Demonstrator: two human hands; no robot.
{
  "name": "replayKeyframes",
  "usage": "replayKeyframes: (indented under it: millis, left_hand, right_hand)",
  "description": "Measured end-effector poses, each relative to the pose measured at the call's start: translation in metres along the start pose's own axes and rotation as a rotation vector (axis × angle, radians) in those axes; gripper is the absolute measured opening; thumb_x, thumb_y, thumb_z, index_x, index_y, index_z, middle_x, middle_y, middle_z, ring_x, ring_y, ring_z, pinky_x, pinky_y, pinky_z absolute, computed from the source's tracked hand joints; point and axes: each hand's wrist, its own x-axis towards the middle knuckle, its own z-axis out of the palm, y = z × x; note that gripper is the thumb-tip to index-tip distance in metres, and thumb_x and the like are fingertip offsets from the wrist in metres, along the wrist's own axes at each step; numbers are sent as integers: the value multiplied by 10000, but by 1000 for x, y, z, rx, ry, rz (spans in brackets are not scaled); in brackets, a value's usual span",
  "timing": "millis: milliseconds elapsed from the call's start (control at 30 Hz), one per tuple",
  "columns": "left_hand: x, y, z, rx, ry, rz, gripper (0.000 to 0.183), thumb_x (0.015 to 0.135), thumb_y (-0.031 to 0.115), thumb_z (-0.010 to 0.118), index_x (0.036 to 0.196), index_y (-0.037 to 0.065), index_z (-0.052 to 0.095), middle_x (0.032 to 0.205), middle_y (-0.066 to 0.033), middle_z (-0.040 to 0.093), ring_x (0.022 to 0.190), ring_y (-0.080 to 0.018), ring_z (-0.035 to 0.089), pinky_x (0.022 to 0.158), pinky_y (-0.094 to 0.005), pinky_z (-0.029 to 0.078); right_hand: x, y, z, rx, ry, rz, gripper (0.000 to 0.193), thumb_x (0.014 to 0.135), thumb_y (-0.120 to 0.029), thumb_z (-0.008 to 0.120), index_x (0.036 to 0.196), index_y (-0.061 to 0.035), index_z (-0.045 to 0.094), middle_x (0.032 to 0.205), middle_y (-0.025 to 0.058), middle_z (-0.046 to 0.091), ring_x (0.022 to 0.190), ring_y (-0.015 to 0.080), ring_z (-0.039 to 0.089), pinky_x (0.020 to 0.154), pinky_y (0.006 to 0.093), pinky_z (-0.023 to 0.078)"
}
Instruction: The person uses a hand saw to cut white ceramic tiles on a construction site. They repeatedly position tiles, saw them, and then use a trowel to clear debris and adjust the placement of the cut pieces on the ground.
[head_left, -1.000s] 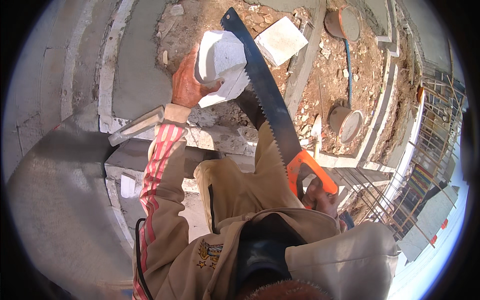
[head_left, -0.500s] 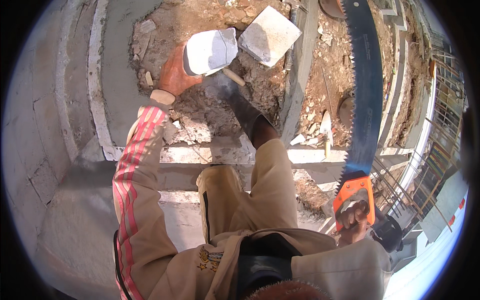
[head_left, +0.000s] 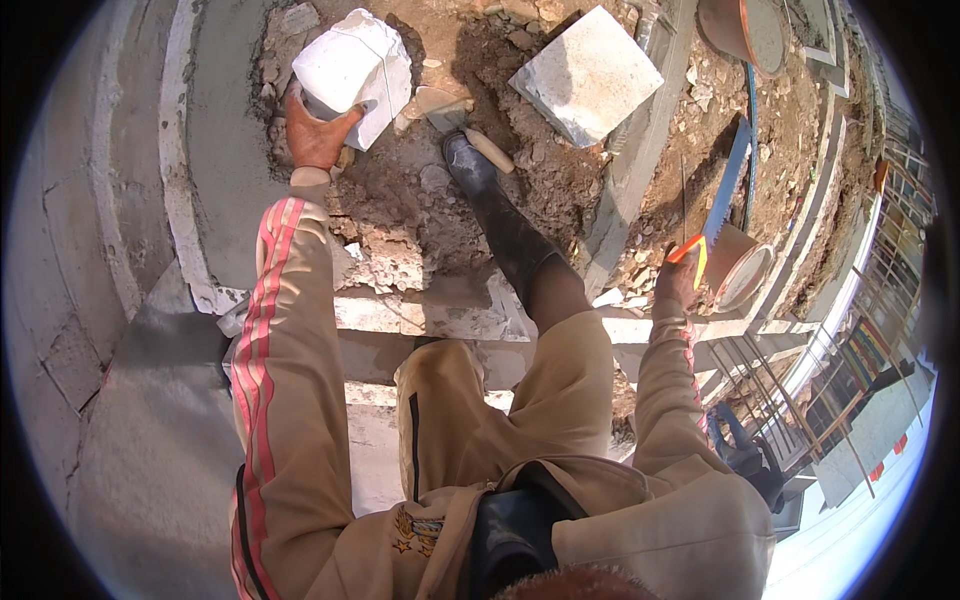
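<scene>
My left hand [head_left: 318,132] grips the near edge of a chunky white block [head_left: 392,92], thumb on its near side and fingers around its left. The block is tilted over the rubble; a line runs across its upper face. In my right hand [head_left: 676,280] is the orange handle of a handsaw [head_left: 727,185]. Its blue toothed blade points away from me over the dirt on the right. Between the hands, a trowel with a wooden handle [head_left: 490,151] lies beside my dark boot [head_left: 505,215]. Another pale square block [head_left: 590,78] rests on the dirt to the right.
Wet grey mortar [head_left: 225,120] coats a ledge along the left. A concrete strip [head_left: 645,150] divides the rubble bed. Two buckets stand on the right, one [head_left: 742,268] near the saw handle and one [head_left: 745,35] at the far end. Metal rods [head_left: 770,375] stick out at lower right.
The saw has swung away from close in front of me and down toward the dirt on the right. My left hand has shifted left, tilting the white block so its side shows.
</scene>
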Motion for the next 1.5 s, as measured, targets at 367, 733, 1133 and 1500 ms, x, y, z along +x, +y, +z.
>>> replayKeyframes:
  millis: [367, 733, 1133, 1500]
  left_hand:
    - [-11, -45, 26, 449, -206, 220, 1072, 672, 112, 884, 1540, 99, 256, 1547, -202, 334, 1446, -368, 340, 1174, -452, 377]
    - [-61, -57, 1, -580, -49, -585, 885, 834, 430, 712, 1563, 162, 289, 1505, -111, 435, 1414, -297, 382, 1126, -522, 320]
    - [-55, -39, 36, -1277, 227, -1127, 603, 955, 606, 435, 1424, 233, 497, 1423, -23, 549, 1310, -297, 514, 1060, -606, 342]
    - [-53, -57, 66, -1239, 132, -1057, 566, 964, 478, 547, 1413, 137, 501, 1324, -40, 614, 1183, -266, 611, 977, -436, 503]
  right_hand:
    - [184, -159, 82, 182, -372, -196, 375, 923, -380, 625, 1168, -102, 677, 992, 226, 691, 915, 415, 668, 815, 479, 527]
    - [234, -206, 140, -18, -585, -311, 583, 906, -444, 597, 1388, -117, 564, 1390, 184, 580, 1265, 374, 558, 1008, 443, 481]
    - [256, -187, 96, 46, -739, -292, 366, 863, -364, 643, 1051, -52, 680, 1027, 228, 709, 998, 405, 674, 873, 457, 536]
    - [246, -196, 129, -72, -519, -194, 604, 886, -509, 630, 1328, -98, 593, 1290, 199, 640, 1163, 390, 629, 963, 473, 515]
